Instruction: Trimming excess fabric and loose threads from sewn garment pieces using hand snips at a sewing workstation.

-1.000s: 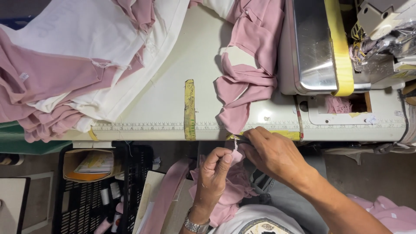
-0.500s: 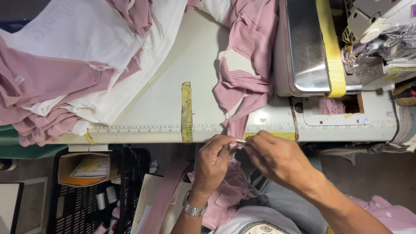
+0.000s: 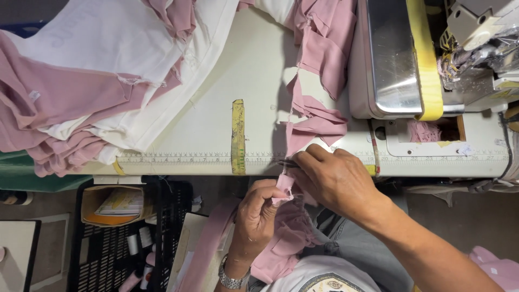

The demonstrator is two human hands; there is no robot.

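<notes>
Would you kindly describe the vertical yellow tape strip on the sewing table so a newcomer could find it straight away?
Start at the cream sewing table, with the grey sewing machine at its right end. Follow the printed ruler along the table's near edge to about its middle. There the yellow tape strip stands upright across the ruler; unlike the broader yellow band on the machine, it lies flat on the tabletop.

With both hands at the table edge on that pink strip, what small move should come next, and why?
Probably close the small dark tool on the pink strip. The left hand pinches the strip's end just below the table edge, and the right hand holds the tool's tip against it, so the strip looks held ready for a snip.
</notes>
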